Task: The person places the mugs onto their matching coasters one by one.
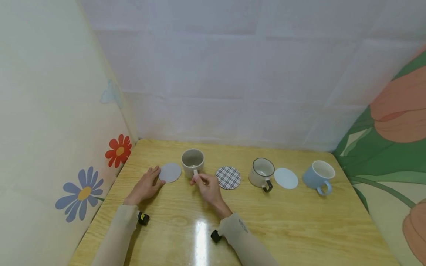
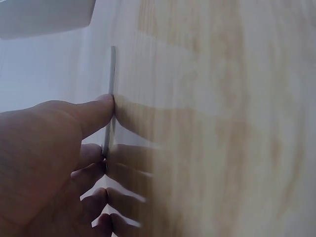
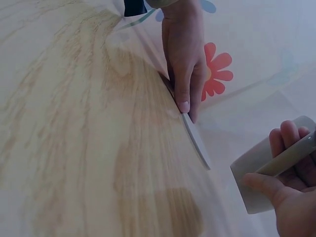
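Note:
My right hand (image 1: 209,187) pinches the handle of a light grey mug (image 1: 189,168). In the right wrist view this mug (image 3: 254,192) hangs a little above the tabletop, its base facing the wood. To its left, a plain grey round coaster (image 1: 170,172) lies flat on the table. My left hand (image 1: 146,186) rests at that coaster's left edge; in the left wrist view its thumb touches the rim of the coaster (image 2: 112,69) and the other fingertips meet the wood. Just right of the right hand lies a plaid coaster (image 1: 228,177).
Farther right on the wooden table (image 1: 179,236) stand a cream mug with a black handle (image 1: 257,177), a pale blue coaster (image 1: 286,178) and a blue mug (image 1: 313,178). A white cloth wall (image 1: 213,74) closes the back, with flowered sheets on both sides.

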Demonstrator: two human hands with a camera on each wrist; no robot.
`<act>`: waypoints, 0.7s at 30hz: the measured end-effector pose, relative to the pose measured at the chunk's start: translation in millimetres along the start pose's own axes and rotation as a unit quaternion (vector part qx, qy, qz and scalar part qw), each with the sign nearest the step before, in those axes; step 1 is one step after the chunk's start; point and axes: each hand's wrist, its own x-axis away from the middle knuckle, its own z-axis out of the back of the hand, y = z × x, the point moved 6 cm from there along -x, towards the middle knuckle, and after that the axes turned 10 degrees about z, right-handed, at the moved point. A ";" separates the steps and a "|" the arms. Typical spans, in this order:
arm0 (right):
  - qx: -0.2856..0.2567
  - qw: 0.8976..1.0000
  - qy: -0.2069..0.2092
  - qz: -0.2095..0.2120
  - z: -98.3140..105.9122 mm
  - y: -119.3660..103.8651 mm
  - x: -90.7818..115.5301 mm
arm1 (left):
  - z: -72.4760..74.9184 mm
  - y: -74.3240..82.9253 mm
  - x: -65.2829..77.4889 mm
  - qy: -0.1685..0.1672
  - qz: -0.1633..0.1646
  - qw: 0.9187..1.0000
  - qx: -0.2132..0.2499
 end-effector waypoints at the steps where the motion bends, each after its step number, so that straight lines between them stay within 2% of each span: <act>1: 0.002 1.000 -0.001 0.004 -0.1 -1.2 -0.6 | 0.1 0.1 0.4 0.000 0.000 1.000 0.000; 6: 0.005 1.000 -0.003 0.014 -0.3 -6.1 -3.5 | -0.4 -0.3 0.2 -0.003 -0.001 1.000 0.003; 16: 0.000 1.000 -0.020 -0.023 -6.0 -6.1 -8.2 | 2.1 -1.2 -0.4 0.005 -0.008 1.000 0.018; 21: -0.005 1.000 -0.020 -0.021 -7.3 -6.2 -8.5 | 1.4 0.6 0.4 0.001 -0.007 1.000 0.019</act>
